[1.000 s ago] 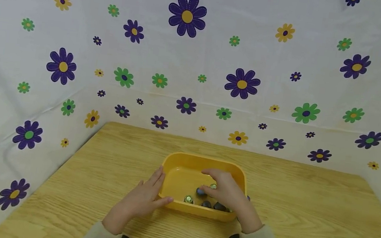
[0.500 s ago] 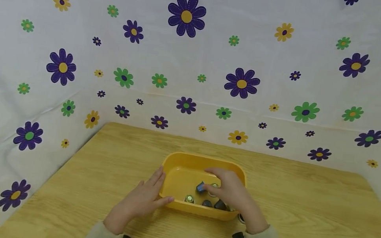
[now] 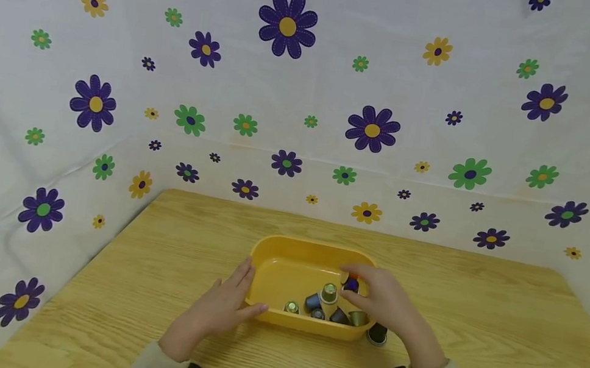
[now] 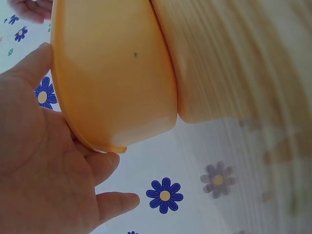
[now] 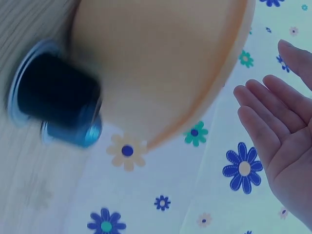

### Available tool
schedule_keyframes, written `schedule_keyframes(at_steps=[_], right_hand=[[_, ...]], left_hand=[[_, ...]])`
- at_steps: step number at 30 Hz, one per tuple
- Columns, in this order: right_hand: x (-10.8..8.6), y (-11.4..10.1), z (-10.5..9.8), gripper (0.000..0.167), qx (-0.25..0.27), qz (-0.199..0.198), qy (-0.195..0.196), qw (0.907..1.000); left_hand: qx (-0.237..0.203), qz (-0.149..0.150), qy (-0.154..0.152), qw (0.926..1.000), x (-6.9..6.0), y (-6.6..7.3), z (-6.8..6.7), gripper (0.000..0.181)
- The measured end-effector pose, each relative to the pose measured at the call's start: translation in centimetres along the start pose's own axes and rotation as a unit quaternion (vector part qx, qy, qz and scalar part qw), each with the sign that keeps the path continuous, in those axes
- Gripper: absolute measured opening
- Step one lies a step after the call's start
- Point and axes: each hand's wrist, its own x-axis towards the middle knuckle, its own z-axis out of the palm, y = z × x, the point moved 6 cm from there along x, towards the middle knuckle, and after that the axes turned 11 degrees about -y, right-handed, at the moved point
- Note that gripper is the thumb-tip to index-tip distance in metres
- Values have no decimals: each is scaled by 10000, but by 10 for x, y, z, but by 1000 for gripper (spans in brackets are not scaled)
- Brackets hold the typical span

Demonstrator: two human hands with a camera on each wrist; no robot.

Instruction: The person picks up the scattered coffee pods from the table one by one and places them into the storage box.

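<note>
A yellow plastic tub (image 3: 305, 324) holds several coffee capsules near its front and right side. My left hand (image 3: 225, 304) rests against the tub's left end, fingers along the wall and thumb at the front rim. Over the tub's right part, my right hand (image 3: 383, 296) has thumb and fingers apart. A purple capsule (image 3: 351, 285) shows in the gap between them, below the fingers. In the right wrist view the hand (image 5: 285, 131) holds nothing. Left of it in the tub are a green capsule (image 3: 329, 292) and a tilted blue capsule (image 3: 312, 301).
Outside the tub's right front corner a dark capsule (image 3: 378, 334) stands on the wooden table (image 3: 476, 329). Beside it, the right wrist view shows a blue capsule (image 5: 75, 132). A flowered cloth (image 3: 330, 78) rises behind the table.
My right hand has moved right, away from the blue capsule, which has tipped and shifted nearer the front. More capsules now show. The left hand stays on the tub.
</note>
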Motion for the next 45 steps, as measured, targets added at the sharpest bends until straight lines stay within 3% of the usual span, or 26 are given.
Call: schedule_keyframes(at_steps=[21,32,45], right_hand=[[-38,37,-23,39,-418,564,299,9971],[-40,49,-20,37,-446,789,-139,9958],[-35,75,4,33,-366,887,-672,9931]], left_hand=[[71,-15,-11,10000,-2,1,-6,81],[16,7,-11,10000,-2,1,-4,81],[-20,23,-34,10000,-2,1,-1,82]])
